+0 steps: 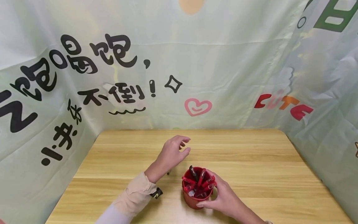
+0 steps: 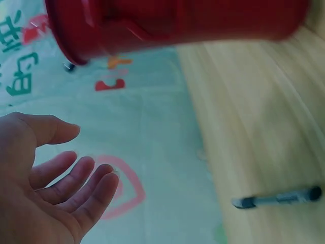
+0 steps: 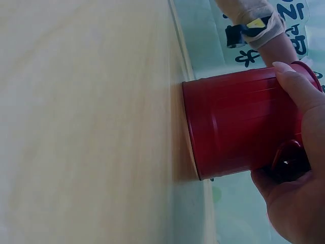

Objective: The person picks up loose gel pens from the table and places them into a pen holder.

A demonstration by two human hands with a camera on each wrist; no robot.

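Note:
A red pen cup (image 1: 193, 201) with a small side handle holds several red-capped pens (image 1: 202, 177) and a black one (image 1: 193, 173). My right hand (image 1: 223, 197) grips it from the right, thumb on the near side; in the right wrist view the thumb lies along the red wall. Whether the base touches the table I cannot tell. Beyond the cup and to its left, my left hand (image 1: 174, 151) hovers over the table, fingers loosely bent, nothing in them. A marker with dark ends (image 2: 277, 198) lies on the table, mostly hidden by my left arm in the head view.
The wooden table (image 1: 251, 155) stretches to both sides and to the back. Printed cloth (image 1: 223, 71) hangs along its far edge and both sides. A dark strap piece (image 1: 156, 193) sticks out from the band on my left wrist.

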